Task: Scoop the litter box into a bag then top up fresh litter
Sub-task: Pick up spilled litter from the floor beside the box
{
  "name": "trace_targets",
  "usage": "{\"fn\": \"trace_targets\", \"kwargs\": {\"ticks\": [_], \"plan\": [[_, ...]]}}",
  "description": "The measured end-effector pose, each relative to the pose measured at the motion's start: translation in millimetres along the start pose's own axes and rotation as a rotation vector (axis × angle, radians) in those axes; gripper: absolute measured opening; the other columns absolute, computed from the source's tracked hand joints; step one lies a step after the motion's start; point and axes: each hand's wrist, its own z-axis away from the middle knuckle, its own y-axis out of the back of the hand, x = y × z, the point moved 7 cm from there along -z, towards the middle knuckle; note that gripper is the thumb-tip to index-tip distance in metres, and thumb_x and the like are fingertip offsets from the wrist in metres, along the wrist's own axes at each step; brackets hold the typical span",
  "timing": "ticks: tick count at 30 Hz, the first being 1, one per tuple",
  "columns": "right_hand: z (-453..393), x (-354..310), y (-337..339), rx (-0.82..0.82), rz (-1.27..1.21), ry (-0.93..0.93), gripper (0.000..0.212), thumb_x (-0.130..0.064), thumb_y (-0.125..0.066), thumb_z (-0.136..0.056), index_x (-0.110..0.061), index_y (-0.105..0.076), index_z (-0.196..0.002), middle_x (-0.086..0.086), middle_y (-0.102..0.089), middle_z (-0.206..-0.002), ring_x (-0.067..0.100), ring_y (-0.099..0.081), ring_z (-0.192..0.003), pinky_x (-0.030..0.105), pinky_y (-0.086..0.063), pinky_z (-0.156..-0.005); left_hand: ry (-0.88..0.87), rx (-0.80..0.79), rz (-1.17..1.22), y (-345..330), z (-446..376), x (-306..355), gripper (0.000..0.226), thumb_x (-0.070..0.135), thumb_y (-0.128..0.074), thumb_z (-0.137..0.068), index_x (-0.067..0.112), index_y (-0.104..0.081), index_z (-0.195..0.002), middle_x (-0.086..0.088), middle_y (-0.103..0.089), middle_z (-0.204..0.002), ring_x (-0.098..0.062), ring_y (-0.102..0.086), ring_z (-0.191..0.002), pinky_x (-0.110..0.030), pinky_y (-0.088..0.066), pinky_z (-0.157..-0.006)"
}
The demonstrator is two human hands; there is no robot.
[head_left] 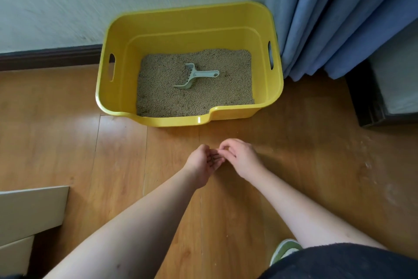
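A yellow litter box (117, 102) stands on the wooden floor against the wall, holding tan litter (230, 88). A pale green scoop (195, 76) lies on the litter, its handle pointing right. In front of the box my left hand (202, 164) is cupped palm up with a few small dark bits in the palm. Just to its right, my right hand (241, 157) has its fingers curled and its fingertips pinched together over the left palm. Whether the pinch holds anything is too small to tell. No bag is in view.
A blue curtain (334, 18) hangs right of the box, with a dark box-like object (371, 106) below it. Cardboard flaps (29, 213) sit at the lower left. My knee and a green shoe (285, 249) are at the bottom right.
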Motion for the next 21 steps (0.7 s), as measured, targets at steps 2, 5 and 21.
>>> {"fn": "trace_targets", "kwargs": {"ticks": [2,5,21], "plan": [[-0.8,-9.3,-3.7,-0.08,-0.028,0.029,0.009,-0.021,-0.061,-0.091,-0.017,-0.069,-0.094,-0.006,-0.062,-0.093,0.011,-0.056,-0.082,0.027,-0.046,-0.078,0.005,0.007,0.002,-5.7,-2.0,4.9,0.029,0.016,-0.037,-0.1,-0.004,-0.057,-0.096,-0.017,-0.06,-0.083,-0.024,-0.06,-0.076,-0.03,-0.054,-0.066],[-6.3,4.5,12.1,0.042,-0.035,0.003,0.015,-0.021,-0.06,-0.093,-0.014,-0.071,-0.098,0.0,-0.068,-0.097,0.014,-0.061,-0.086,0.023,-0.045,-0.078,-0.014,-0.016,-0.018,-13.0,-4.2,18.0,0.036,0.017,-0.034,-0.102,-0.004,-0.06,-0.088,-0.015,-0.062,-0.075,-0.021,-0.06,-0.069,-0.025,-0.053,-0.06],[1.4,56.7,-2.3,0.075,0.226,-0.173,0.011,-0.025,-0.062,-0.092,-0.017,-0.066,-0.097,0.0,-0.065,-0.102,0.019,-0.059,-0.09,0.029,-0.048,-0.07,0.006,0.072,0.001,12.3,-9.6,14.7,0.04,0.013,-0.035,-0.099,-0.004,-0.063,-0.077,-0.014,-0.063,-0.068,-0.022,-0.059,-0.067,-0.027,-0.05,-0.069]]}}
